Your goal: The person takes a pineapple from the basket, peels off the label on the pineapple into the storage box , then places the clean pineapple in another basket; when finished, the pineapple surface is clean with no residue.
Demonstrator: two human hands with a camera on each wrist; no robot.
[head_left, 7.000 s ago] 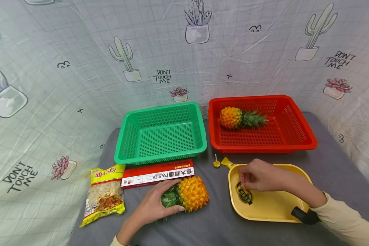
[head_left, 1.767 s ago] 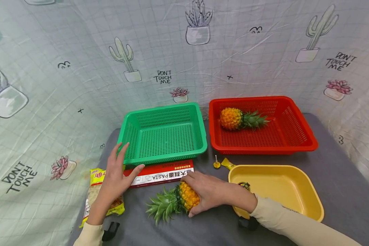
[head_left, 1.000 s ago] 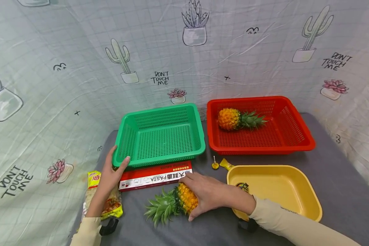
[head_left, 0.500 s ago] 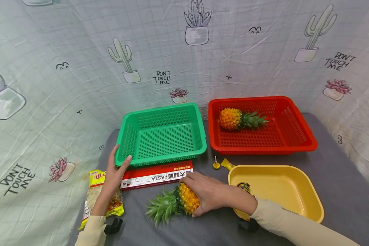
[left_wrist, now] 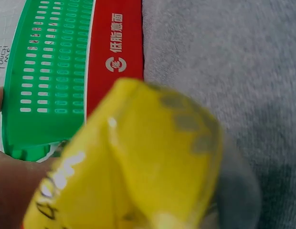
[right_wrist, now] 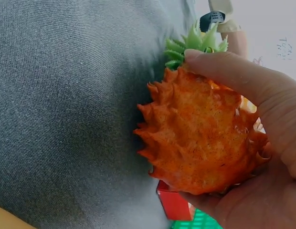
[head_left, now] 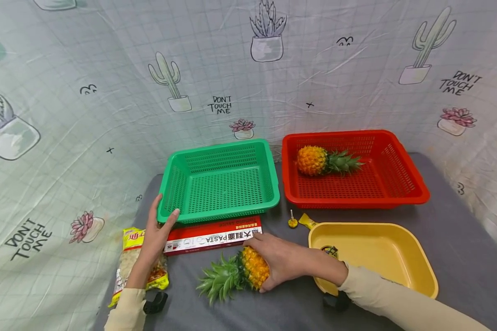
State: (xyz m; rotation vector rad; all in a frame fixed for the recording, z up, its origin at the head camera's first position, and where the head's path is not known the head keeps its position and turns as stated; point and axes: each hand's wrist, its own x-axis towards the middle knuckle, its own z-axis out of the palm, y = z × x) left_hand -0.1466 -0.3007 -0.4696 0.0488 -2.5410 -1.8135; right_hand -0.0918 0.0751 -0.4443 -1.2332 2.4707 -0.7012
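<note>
My right hand [head_left: 283, 259] grips the orange body of a small pineapple [head_left: 254, 269] lying on the grey cloth, its leafy crown pointing left. In the right wrist view the thumb reaches along the pineapple [right_wrist: 200, 133] to the base of the crown, and the other fingers are mostly hidden beneath it. My left hand [head_left: 154, 241] holds the front left corner of the green basket [head_left: 219, 217], thumb at the front rim and fingers along the left side. Below that wrist lies a yellow bag of pasta [head_left: 159, 278], partly covered by the forearm.
A red pasta box [head_left: 215, 239] lies along the green basket's front. The red basket [head_left: 356, 202] at the back right contains another pineapple [head_left: 312, 161]. A yellow tray [head_left: 377, 248] sits under the right forearm, near a small yellow wrapper [head_left: 306, 220] and a tiny pineapple-shaped piece [head_left: 292, 223].
My left hand has left the pineapple and moved to the green basket's corner. My right hand has gone from the yellow tray to the pineapple. Over the last second both hands stay nearly still.
</note>
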